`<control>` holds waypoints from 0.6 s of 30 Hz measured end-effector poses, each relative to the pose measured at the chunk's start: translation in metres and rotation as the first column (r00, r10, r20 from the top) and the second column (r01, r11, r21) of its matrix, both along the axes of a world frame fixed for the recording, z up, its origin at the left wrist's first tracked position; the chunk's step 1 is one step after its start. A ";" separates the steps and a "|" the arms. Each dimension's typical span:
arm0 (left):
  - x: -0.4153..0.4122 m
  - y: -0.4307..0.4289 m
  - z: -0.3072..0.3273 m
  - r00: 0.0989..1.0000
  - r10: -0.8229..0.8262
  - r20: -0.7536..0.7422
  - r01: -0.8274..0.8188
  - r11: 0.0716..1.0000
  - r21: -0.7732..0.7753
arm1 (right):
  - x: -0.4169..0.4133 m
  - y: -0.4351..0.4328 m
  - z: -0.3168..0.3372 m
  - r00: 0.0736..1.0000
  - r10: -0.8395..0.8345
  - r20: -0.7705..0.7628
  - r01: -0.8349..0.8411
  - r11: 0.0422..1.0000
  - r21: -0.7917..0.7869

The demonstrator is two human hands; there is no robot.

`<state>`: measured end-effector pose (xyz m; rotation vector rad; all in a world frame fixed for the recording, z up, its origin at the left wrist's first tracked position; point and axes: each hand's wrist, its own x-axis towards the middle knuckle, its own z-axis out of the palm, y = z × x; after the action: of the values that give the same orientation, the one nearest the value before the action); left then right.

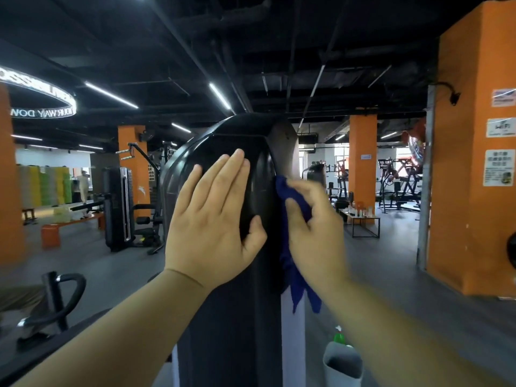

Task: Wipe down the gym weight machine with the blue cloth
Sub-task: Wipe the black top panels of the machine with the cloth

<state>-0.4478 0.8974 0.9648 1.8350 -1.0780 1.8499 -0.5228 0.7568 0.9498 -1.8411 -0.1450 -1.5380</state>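
Blue cloth [291,195], black machine [223,148], orange pillar [472,196] — bottle cap [339,338] seemingly green.

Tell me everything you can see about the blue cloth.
The blue cloth is deep blue, soft and crumpled, looking like fabric. The right hand grips its upper part and presses it against the right edge of the black weight machine. Its loose lower end hangs down in ragged folds below the wrist.
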 end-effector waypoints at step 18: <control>-0.004 0.001 -0.017 0.996 0.078 0.045 -0.084 0.986 0.143 | -0.005 0.007 0.010 0.997 -0.074 0.006 0.074 0.997 0.028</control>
<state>-0.4520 0.8982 0.9482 1.9578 -1.1961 1.9061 -0.5273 0.7635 0.9598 -1.8378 -0.0591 -1.5892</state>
